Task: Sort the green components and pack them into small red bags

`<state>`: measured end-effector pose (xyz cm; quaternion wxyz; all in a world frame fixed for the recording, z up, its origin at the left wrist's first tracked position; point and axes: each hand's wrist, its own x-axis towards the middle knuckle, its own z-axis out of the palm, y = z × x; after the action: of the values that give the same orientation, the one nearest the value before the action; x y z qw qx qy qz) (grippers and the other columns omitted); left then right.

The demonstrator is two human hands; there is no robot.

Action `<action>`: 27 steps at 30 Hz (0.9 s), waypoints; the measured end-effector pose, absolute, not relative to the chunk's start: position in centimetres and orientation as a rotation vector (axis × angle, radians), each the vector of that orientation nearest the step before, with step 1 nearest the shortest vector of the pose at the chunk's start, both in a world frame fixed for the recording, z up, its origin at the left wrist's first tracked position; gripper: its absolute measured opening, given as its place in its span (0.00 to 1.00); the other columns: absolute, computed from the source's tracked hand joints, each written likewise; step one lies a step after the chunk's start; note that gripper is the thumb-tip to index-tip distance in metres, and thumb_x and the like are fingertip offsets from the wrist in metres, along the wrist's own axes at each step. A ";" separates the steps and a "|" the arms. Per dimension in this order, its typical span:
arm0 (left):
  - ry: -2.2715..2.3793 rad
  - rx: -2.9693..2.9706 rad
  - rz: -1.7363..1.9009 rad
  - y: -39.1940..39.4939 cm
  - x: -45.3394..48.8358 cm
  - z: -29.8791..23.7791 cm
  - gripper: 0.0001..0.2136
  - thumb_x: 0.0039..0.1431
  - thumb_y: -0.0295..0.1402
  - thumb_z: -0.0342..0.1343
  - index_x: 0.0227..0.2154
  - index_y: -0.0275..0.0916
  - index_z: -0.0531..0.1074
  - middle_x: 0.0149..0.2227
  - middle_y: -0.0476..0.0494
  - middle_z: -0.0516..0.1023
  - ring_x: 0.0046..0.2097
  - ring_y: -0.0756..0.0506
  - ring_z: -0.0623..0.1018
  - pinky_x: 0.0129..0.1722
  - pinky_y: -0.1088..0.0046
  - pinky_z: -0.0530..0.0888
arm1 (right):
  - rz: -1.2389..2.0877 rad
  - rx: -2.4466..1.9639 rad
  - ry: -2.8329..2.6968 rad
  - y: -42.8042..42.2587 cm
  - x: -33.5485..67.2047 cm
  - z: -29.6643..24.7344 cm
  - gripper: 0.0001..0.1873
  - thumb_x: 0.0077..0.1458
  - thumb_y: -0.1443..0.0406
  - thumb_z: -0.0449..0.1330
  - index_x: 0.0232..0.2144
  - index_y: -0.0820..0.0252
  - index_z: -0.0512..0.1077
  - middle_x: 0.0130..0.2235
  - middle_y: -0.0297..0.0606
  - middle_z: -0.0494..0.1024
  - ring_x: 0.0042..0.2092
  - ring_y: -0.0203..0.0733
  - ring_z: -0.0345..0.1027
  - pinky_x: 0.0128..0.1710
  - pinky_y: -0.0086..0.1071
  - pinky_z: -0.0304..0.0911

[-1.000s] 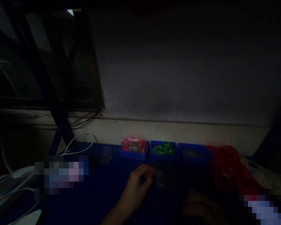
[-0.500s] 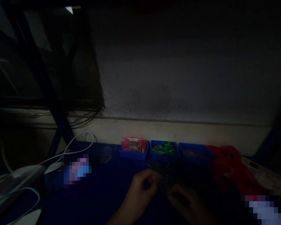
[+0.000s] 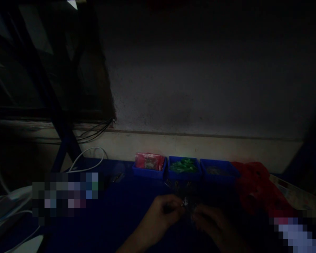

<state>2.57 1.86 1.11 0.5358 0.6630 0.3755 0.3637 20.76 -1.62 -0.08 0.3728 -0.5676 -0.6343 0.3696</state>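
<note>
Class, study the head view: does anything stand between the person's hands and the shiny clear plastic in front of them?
Nothing visible does. The left hand appears to pinch the shiny clear plastic at its left edge; the right hand is close opposite, contact too dark to judge. The blue trays sit beyond both hands.

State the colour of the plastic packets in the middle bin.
Green; the plastic packets show best in the head view, the only one.

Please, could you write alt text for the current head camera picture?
A left hand and a right hand flank a small shiny item over a dark blue table in dim light. Behind stand three blue trays, one holding pink packaging, another green packaging.
</note>
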 end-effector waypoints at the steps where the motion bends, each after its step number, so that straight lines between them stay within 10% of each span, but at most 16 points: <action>1: 0.897 1.571 0.854 1.9 2.6 1.1 0.06 0.52 0.31 0.55 0.29 0.35 0.74 0.28 0.47 0.76 0.31 0.48 0.72 0.31 0.74 0.65 | 0.942 -1.442 -1.643 -1.6 20.7 0.1 0.13 0.51 0.57 0.55 0.23 0.57 0.73 0.26 0.32 0.74 0.32 0.42 0.68 0.34 0.30 0.62; 27: 0.768 1.450 0.801 1.1 3.1 0.0 0.03 0.46 0.26 0.54 0.24 0.36 0.65 0.25 0.54 0.63 0.28 0.52 0.63 0.30 0.78 0.60 | 0.789 -1.324 -1.756 -1.6 20.3 0.1 0.05 0.49 0.62 0.57 0.26 0.54 0.73 0.29 0.31 0.78 0.34 0.40 0.72 0.35 0.27 0.65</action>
<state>3.14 1.15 0.01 0.6114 0.6284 0.3329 0.3471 20.27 -1.55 0.11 0.3920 -0.5212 -0.6915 0.3106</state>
